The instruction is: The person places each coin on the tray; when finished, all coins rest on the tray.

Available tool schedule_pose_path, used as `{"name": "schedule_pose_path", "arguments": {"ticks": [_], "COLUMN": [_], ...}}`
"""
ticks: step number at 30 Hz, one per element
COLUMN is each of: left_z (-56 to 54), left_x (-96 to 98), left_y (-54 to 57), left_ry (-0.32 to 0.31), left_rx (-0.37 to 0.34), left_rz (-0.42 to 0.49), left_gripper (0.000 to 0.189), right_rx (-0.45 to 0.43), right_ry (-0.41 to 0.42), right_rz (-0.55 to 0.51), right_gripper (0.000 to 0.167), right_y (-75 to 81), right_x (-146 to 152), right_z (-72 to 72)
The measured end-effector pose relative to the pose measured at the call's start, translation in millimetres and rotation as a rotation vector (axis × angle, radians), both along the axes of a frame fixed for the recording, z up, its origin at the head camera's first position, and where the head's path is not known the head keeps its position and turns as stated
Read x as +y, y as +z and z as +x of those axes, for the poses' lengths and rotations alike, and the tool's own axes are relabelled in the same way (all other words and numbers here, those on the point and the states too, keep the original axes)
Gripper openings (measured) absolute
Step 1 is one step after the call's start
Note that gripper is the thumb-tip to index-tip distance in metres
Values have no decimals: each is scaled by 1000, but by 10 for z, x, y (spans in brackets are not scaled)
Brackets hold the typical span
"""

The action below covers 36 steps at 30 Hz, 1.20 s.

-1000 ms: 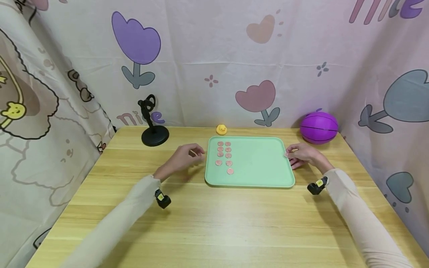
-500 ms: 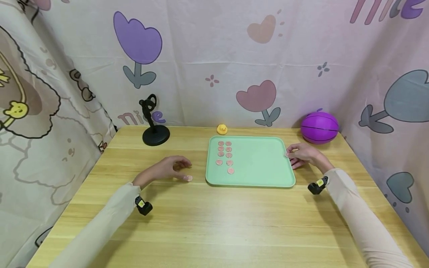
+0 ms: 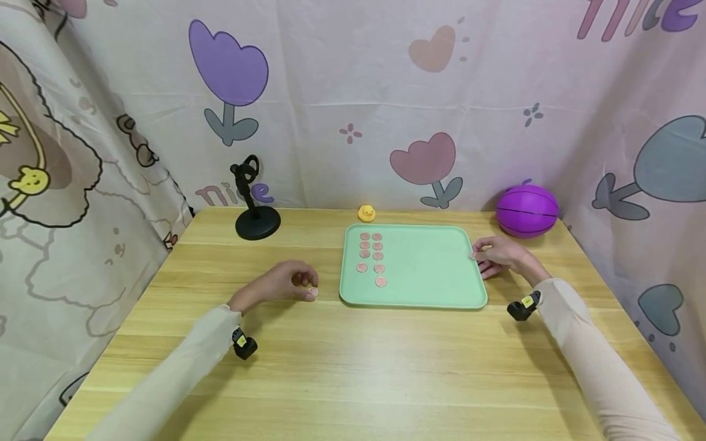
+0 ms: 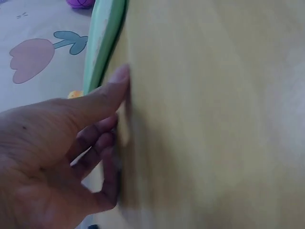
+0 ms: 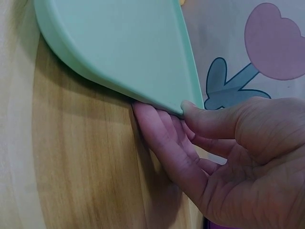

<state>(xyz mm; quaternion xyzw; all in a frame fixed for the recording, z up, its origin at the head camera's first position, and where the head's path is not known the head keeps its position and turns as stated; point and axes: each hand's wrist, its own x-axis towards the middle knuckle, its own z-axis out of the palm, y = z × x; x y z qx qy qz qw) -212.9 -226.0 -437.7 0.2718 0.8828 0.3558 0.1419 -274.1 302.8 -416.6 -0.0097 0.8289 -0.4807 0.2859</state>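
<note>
My left hand (image 3: pixel 281 283) is low over the table, left of the tray. Its thumb and index finger pinch a small pinkish coin (image 3: pixel 313 292). In the left wrist view the left hand (image 4: pixel 62 152) has its other fingers bent, and the coin cannot be made out there. My right hand (image 3: pixel 499 254) grips the right edge of a mint-green tray (image 3: pixel 430 263), which lies flat. Close up, the right hand (image 5: pixel 224 152) has its thumb on the rim and its fingers under the edge. Several copper coins (image 3: pixel 379 269) form two columns on the tray's left part.
Behind the tray sits a yellow rubber duck (image 3: pixel 366 213). A purple basketball (image 3: pixel 527 211) is at the table's back right corner, behind my right hand. At back left stands a black stand (image 3: pixel 257 222) with a round base. A printed curtain (image 3: pixel 325 73) hangs behind the wooden table (image 3: pixel 375 373).
My left hand has moved from the tray's left edge leftward and nearer to me. Its spread thumb and fingers have since closed on the coin. The right hand and tray have not moved.
</note>
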Motion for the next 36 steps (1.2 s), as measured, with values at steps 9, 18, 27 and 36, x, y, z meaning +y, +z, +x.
{"name": "schedule_pose_path", "arguments": {"ticks": [9,18,27,36], "left_z": [-3,-2,-58,-59], "left_x": [55,20,78,589], "left_y": [-23,-58,11,161], "left_ry": [77,210,223,291], "left_rx": [20,136,52,-137], "left_rz": [9,2,48,227], "left_gripper": [14,17,14,9], "right_rx": [-1,11,7,1], "right_ry": [-4,-1,6,-16], "right_rz": [-3,15,27,-3], "right_gripper": [15,20,22,21], "right_y": [-18,-6,11,-2], "right_x": [8,-2,-9,-9], "right_z": [-19,-13,-10,17]}}
